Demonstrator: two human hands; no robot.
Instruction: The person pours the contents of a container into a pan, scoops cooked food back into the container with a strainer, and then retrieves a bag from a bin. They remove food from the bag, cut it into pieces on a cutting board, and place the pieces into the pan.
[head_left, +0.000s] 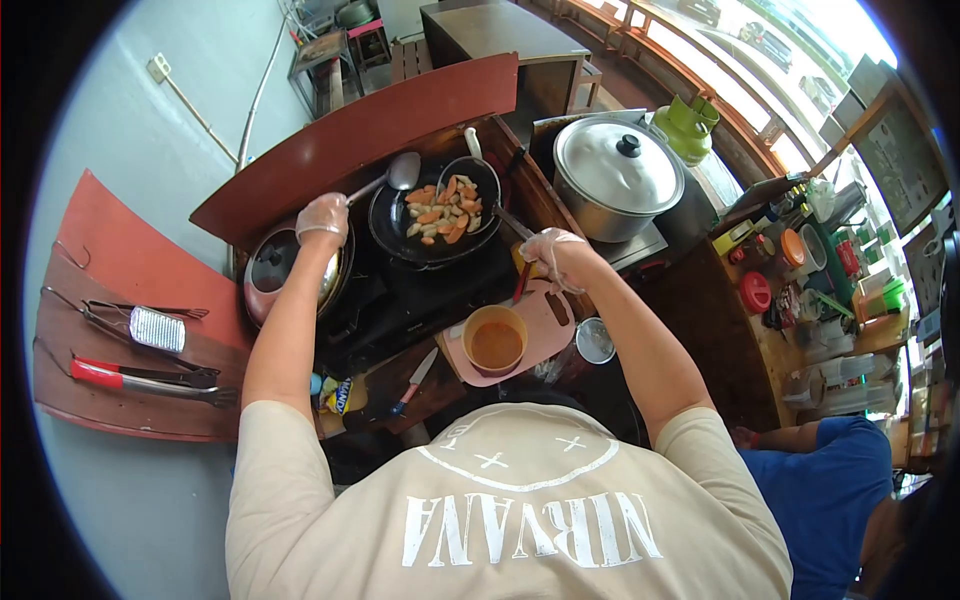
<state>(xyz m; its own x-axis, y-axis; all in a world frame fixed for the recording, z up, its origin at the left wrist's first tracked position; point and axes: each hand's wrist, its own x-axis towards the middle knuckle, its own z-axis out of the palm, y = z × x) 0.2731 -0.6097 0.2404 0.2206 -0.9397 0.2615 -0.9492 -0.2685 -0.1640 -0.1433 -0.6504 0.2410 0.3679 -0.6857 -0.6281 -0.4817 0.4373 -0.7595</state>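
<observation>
My left hand [322, 220], in a clear plastic glove, is closed around the handle of a metal ladle [404, 171]. Its rounded head is over the left far rim of a black frying pan [400, 240] on the stove. Orange carrot slices and pale chunks [447, 212] lie in the pan. Also gloved, my right hand [557, 258] grips the pan's handle [514, 223] on the right. Close below that hand is a pink cutting board [540, 340] bearing a yellow bowl [495, 340] of orange-brown liquid.
A large lidded pot [618, 170] stands right of the pan, near a green gas cylinder [688, 130]. Left is another lidded pan [270, 275]. A knife [415, 382] lies near the board. A person in a blue shirt [815, 490] is at the lower right.
</observation>
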